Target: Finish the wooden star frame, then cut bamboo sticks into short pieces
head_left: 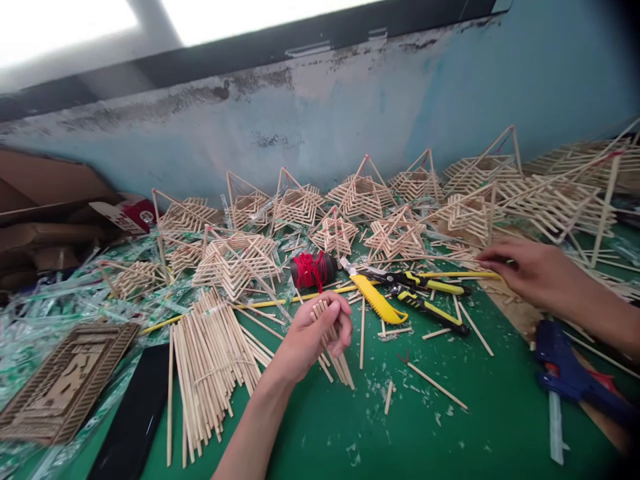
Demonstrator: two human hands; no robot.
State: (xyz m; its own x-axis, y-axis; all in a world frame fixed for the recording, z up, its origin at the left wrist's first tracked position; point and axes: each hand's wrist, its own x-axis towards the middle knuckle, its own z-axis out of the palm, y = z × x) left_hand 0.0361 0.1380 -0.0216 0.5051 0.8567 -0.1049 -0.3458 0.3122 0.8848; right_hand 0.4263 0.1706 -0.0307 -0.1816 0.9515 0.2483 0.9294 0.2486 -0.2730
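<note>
My left hand (320, 327) is closed around a small bunch of thin wooden sticks (341, 370), whose lower ends stick out beneath the fingers. Over at the right, my right hand (517, 270) has its fingers drawn together beside the end of a long yellow rod (443, 275). What those fingertips hold, if anything, I cannot make out. Between the hands lie a yellow utility knife (377, 299) and yellow-and-black pliers (433, 310). A spool of red thread (313, 269) rests just beyond my left hand. Cut stick pieces (437, 385) are scattered nearer me.
Several stick-built star frames (363, 190) line the back by the blue wall (325, 127). A large pile of sticks (205, 373) and a black phone-like slab (135, 413) lie left, near a cardboard panel (60, 387). A blue glue gun (575, 373) sits right on the green table (400, 440).
</note>
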